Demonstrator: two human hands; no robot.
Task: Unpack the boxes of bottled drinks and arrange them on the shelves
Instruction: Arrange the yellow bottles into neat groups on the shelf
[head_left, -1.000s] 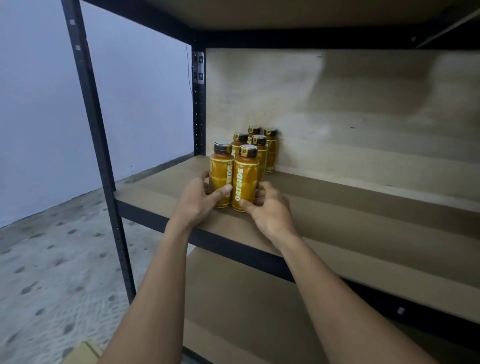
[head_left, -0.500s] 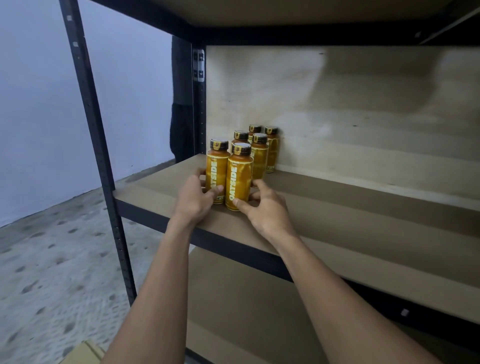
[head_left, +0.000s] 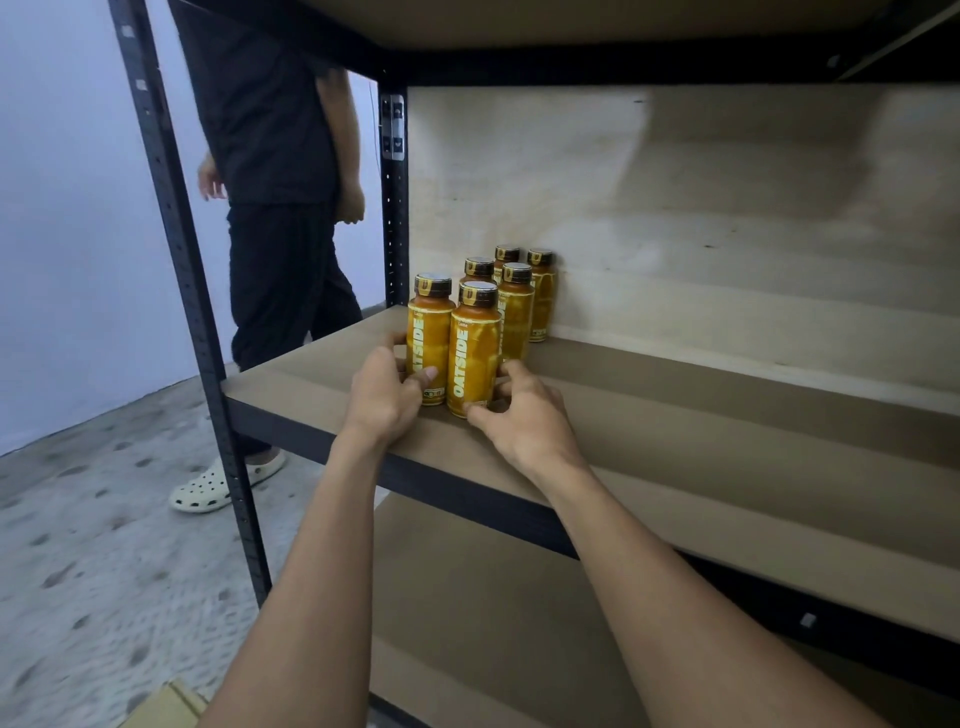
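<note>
Head view. Shifted since a second ago: front pair of bottles pushed farther in along the middle shelf (head_left: 675, 441), now close up to the group behind; both hands gone in with them. Also new on the left, beyond the rack: a person in black clothes (head_left: 280, 156), mid-stride, pale clog (head_left: 208, 488) on the speckled floor (head_left: 104, 571).

Left hand (head_left: 382, 400) wrapped round the lower part of the front-left bottle (head_left: 430, 343), thumb across the near face, fingers curled round the far left side. Right hand (head_left: 524, 421) clamped on the front-right bottle (head_left: 474, 353) low down, thumb tip at the base, fingers curled against its right side. Both bottles upright on the board, side by side, touching or nearly so. Orange labels, white lettering, dark caps.

Just behind, four rear bottles (head_left: 517, 312) upright in two rows of two, far pair close to the plywood back panel (head_left: 675, 208). Front pair possibly touching the row behind; cannot tell from this angle.

All six toward the left end of the shelf, near the rear black upright (head_left: 395, 208). Front black upright (head_left: 176, 234) at the near left corner. Upper shelf (head_left: 519, 21) overhead, lower shelf (head_left: 467, 597) under the forearms. Cardboard corner (head_left: 166, 706) at the bottom left edge, on the floor. Pale wall (head_left: 62, 208) far left.
</note>
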